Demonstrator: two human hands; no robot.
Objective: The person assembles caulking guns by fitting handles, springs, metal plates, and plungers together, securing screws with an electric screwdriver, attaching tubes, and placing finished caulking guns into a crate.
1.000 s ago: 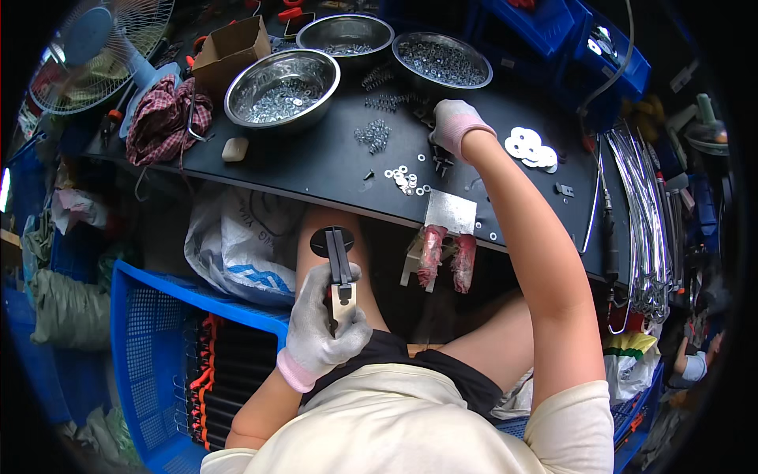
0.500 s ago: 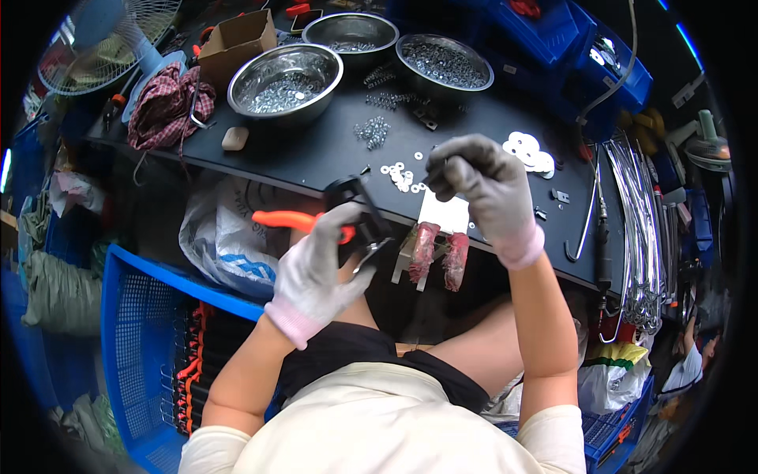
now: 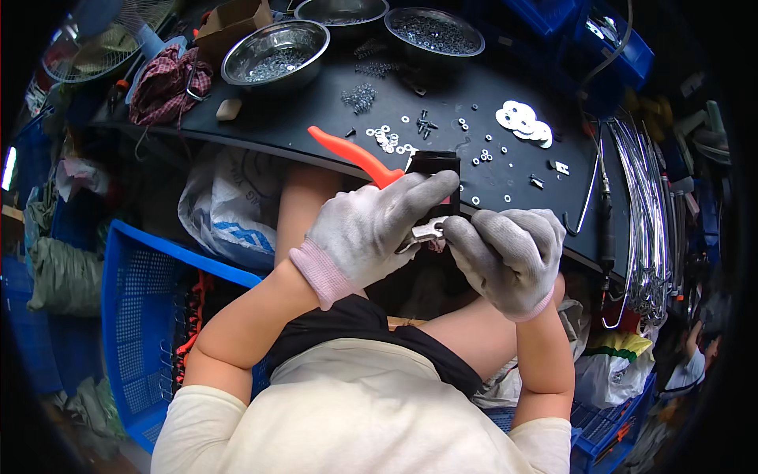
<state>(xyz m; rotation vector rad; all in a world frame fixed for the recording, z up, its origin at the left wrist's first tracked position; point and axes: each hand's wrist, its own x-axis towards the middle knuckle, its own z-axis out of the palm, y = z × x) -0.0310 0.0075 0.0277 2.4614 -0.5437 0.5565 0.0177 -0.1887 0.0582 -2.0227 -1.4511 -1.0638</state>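
Note:
Grey-white work gloves cover both hands. My left hand (image 3: 359, 229) is closed round a tool with an orange handle (image 3: 351, 152) and a black body (image 3: 437, 163), held over the table's front edge. A small silver metal fitting (image 3: 428, 231) sticks out between the hands at the tool's near end. My right hand (image 3: 509, 253) has its thumb and fingers pinched against that fitting; any small part between the fingertips is hidden. Beyond the hands lie white washers (image 3: 385, 140), dark screws (image 3: 426, 124) and large white discs (image 3: 521, 122).
Steel bowls of small metal parts (image 3: 276, 55) stand at the back of the dark table (image 3: 276, 130). A blue crate (image 3: 134, 316) sits at my left with orange-handled pieces inside. Long metal rods (image 3: 636, 237) hang at the right edge, near a screwdriver-like tool (image 3: 606, 229).
My left hand has carried the tool right and turned it, so the handle points up-left. My right hand has come down from over the table to the metal fitting.

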